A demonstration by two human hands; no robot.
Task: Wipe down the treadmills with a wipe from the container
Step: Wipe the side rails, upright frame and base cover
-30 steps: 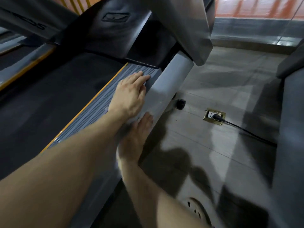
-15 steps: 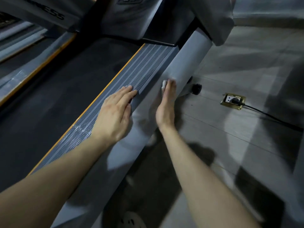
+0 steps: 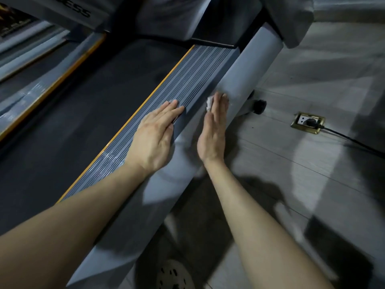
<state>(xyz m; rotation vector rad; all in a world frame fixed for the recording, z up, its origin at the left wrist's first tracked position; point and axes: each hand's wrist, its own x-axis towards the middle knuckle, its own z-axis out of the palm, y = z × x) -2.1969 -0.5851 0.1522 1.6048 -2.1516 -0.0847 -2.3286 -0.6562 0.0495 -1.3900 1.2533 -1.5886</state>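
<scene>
Wipe [image 3: 209,103], white and crumpled, under flat right hand [image 3: 212,130]

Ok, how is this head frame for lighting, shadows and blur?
Head view: dim overall, with brighter patches on the floor and arm shadows across the treadmill's side rail; straight edges bow from the wide lens; the lower right is smeared by blur; left hand, right hand and the white wipe are fairly sharp.

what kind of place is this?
Most likely a gym or fitness room: a treadmill with dark belt and ribbed side rail fills the view, a second treadmill stands alongside on the left, and a floor socket with a cable plugged in sits in the tiles.
</scene>
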